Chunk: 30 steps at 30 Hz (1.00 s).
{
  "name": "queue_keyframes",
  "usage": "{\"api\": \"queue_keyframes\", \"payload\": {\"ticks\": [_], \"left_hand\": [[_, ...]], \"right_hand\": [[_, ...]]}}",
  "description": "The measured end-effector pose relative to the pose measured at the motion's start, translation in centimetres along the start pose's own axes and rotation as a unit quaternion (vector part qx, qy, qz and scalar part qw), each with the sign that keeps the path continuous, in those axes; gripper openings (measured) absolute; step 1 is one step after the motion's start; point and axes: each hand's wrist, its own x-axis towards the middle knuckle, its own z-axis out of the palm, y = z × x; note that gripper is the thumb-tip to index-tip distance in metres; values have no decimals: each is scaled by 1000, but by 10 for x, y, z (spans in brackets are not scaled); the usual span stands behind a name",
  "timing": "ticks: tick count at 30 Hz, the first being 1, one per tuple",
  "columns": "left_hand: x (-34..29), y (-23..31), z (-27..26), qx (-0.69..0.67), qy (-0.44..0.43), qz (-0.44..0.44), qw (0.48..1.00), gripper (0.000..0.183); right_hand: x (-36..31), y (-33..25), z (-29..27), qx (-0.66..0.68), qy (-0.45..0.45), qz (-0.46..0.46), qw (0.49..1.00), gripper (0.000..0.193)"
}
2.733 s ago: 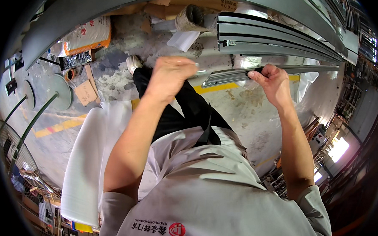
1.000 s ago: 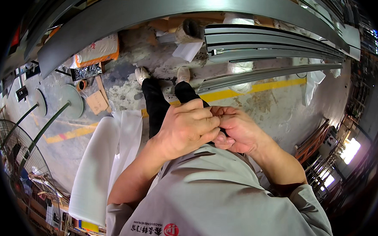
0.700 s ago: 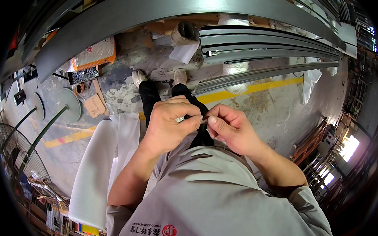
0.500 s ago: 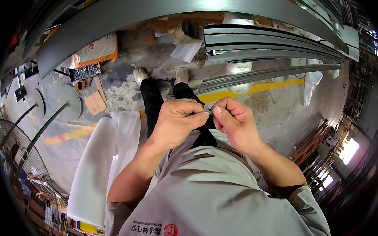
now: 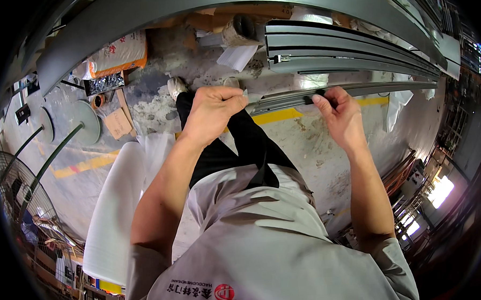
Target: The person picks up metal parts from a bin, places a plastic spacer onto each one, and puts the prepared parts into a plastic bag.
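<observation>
The thumb and forefinger of the left hand [image 5: 214, 111] are pinched together around a small pale piece [image 5: 245, 92], which sticks up just past the fingertips; its exact shape is too small to tell. The right hand [image 5: 346, 116] has its thumb and forefinger closed on a small black piece [image 5: 309, 99], its other fingers curled in. This black piece shows against the slim grey profiles [image 5: 388, 89]; whether it touches them cannot be told. The 2 hands are well apart.

Beyond the slim profiles lies a wide grooved panel [image 5: 343, 49] in grey and black, with a small bright fitting [image 5: 282, 58] near its left end.

As for writing, the grey shirt [image 5: 266, 245] bears a round red emblem [image 5: 224, 293] beside 2 lines of dark lettering, upside down in this view. The white and orange sack [image 5: 119, 52] carries red characters, a flat cardboard piece [image 5: 118, 122] has faint marks too small to read, and a brown carton [image 5: 256, 12] at the top shows partly hidden dark print.
</observation>
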Motion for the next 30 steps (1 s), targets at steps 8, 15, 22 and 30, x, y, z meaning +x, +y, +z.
{"api": "queue_keyframes", "payload": {"ticks": [8, 15, 22, 30], "left_hand": [[11, -6, 5, 38, -45, 0, 998, 17], [8, -6, 4, 29, -26, 23, 999, 16], [9, 3, 8, 62, -31, 13, 998, 15], [14, 0, 12, 48, -34, -10, 998, 19]], "right_hand": [[5, 2, 4, -116, 9, 10, 993, 34], [6, 4, 6, -116, 26, -10, 993, 34], [6, 4, 6, -129, 26, -26, 991, 37], [7, -4, 7, -162, 23, -26, 986, 38]]}}
